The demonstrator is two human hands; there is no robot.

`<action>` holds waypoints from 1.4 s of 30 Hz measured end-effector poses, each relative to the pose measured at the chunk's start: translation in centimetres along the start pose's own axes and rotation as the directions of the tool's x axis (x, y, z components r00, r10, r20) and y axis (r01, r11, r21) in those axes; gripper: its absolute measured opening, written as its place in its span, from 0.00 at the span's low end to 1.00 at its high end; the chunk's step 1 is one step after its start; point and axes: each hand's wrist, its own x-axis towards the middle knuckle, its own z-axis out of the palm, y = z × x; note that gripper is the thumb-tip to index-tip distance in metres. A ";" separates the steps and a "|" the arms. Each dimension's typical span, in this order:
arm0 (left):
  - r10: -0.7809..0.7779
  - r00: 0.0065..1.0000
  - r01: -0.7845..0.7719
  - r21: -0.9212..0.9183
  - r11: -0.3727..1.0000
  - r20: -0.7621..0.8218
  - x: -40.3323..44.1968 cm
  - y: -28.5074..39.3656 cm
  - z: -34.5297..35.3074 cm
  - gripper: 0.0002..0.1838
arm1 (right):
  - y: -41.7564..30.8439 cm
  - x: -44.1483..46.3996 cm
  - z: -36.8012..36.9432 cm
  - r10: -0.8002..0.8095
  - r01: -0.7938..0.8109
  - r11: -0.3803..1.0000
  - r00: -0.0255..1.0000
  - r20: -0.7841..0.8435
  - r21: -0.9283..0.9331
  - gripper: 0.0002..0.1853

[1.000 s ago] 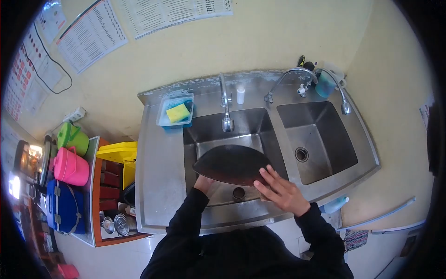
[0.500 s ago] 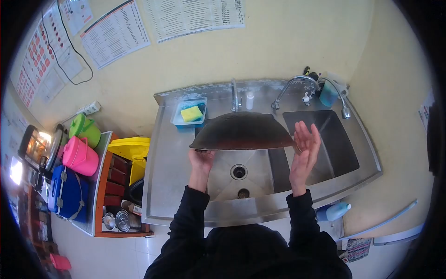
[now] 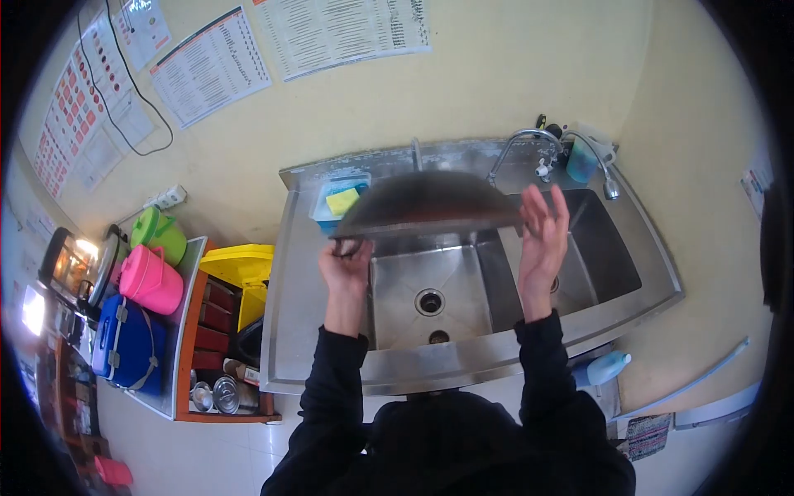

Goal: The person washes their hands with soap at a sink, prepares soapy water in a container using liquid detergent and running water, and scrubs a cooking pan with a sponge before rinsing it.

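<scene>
A dark wok-like pan [image 3: 430, 202], blurred by motion, is held up above the left sink basin [image 3: 426, 281], its curved underside showing. My left hand [image 3: 346, 273] grips a small loop handle at the pan's left end. At the opposite end, my right hand [image 3: 542, 236] supports the rim near the other handle, its fingers raised and partly spread. Behind the pan's left part, a yellow sponge [image 3: 341, 201] lies in a clear tub with blue on it. The left faucet is mostly covered by the pan.
A curved faucet [image 3: 529, 136] and a blue-green container [image 3: 582, 161] stand behind the right basin [image 3: 608, 248]. On the left, a shelf [image 3: 192, 331] bears a green bucket [image 3: 159, 236], a pink bucket [image 3: 151, 281] and a blue cooler [image 3: 131, 343]. A bottle [image 3: 604, 369] is below the sink's right side.
The pan has risen from low over the left basin towards the faucets, with both hands moving up with it. My right hand has shifted from the pan's outer surface to its right end.
</scene>
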 end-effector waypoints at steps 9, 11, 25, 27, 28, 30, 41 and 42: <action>0.341 0.921 -0.345 -0.009 0.939 0.187 -7.9 2.8 9.3 0.17 | -3.1 3.9 3.1 -0.127 0.142 0.979 0.986 -0.110 0.146 0.33; 0.371 0.917 -0.380 0.038 0.924 0.146 -8.1 1.4 6.7 0.15 | -1.4 2.8 2.0 -0.055 0.069 0.992 0.990 -0.132 0.105 0.33; 0.385 0.918 -0.392 0.070 0.917 0.095 -10.1 -2.3 3.2 0.17 | 1.5 5.3 -7.9 -0.041 -0.540 0.590 0.723 0.690 0.601 0.30; 0.424 0.886 -0.436 0.025 0.900 0.187 -11.0 -1.6 4.5 0.17 | 1.5 6.7 -9.1 -0.018 -0.416 0.699 0.803 0.595 0.582 0.31; 0.441 0.868 -0.454 0.004 0.891 0.230 -11.2 -1.7 4.6 0.17 | 1.5 6.6 -8.9 0.051 -0.321 0.778 0.888 0.456 0.539 0.31; 0.433 0.887 -0.435 -0.024 0.900 0.159 -10.3 -3.5 2.2 0.17 | 1.0 3.1 -4.7 0.143 -0.067 0.970 0.934 -0.327 0.232 0.32; 0.191 0.980 -0.186 0.086 0.979 -0.060 -10.8 -8.8 -6.5 0.19 | 7.8 -4.4 -14.5 0.448 -0.387 0.883 0.862 -0.236 0.265 0.32; 0.256 0.966 -0.256 0.137 0.957 0.021 -11.3 -7.7 -4.5 0.19 | 7.7 -4.0 -14.9 0.442 -0.383 0.888 0.864 -0.240 0.256 0.32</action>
